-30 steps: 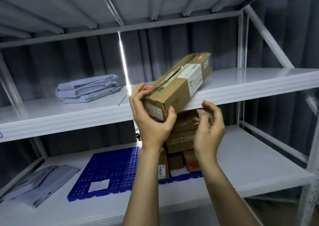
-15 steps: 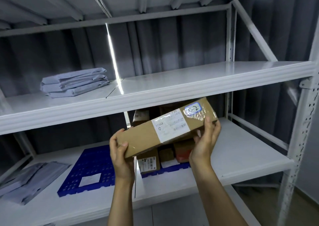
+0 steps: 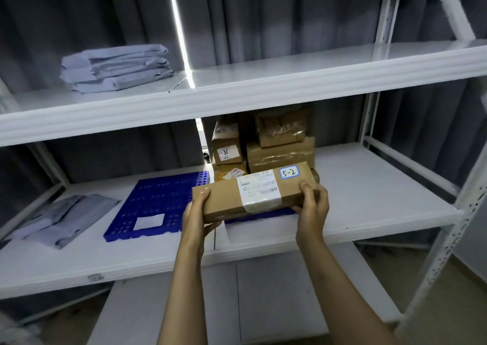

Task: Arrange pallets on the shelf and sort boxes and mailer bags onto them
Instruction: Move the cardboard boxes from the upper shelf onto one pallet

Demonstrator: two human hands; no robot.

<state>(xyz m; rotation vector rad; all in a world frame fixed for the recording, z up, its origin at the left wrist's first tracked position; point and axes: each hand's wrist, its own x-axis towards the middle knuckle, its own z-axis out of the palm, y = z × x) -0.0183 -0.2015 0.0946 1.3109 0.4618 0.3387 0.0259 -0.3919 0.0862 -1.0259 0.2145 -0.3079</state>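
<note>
I hold a long cardboard box (image 3: pixel 224 199) with a white label and a "5-2" sticker, level with the middle shelf (image 3: pixel 369 186). My left hand (image 3: pixel 199 213) grips its left end and my right hand (image 3: pixel 312 205) grips its right end. Behind it, several taped cardboard boxes (image 3: pixel 279 144) are stacked on a blue pallet (image 3: pixel 261 214) that is mostly hidden. A second blue pallet (image 3: pixel 158 202) lies to the left with a white paper on it. Grey mailer bags (image 3: pixel 63 215) lie at the shelf's far left.
Folded grey mailer bags (image 3: pixel 116 68) are piled on the upper shelf (image 3: pixel 290 81) at the left. White uprights (image 3: pixel 453 234) frame the rack on the right. A lower shelf (image 3: pixel 263 292) shows below. Dark curtains hang behind.
The box came off the upper shelf and moved down to middle-shelf height, turned level. My right hand took hold of its right end. The view dropped lower.
</note>
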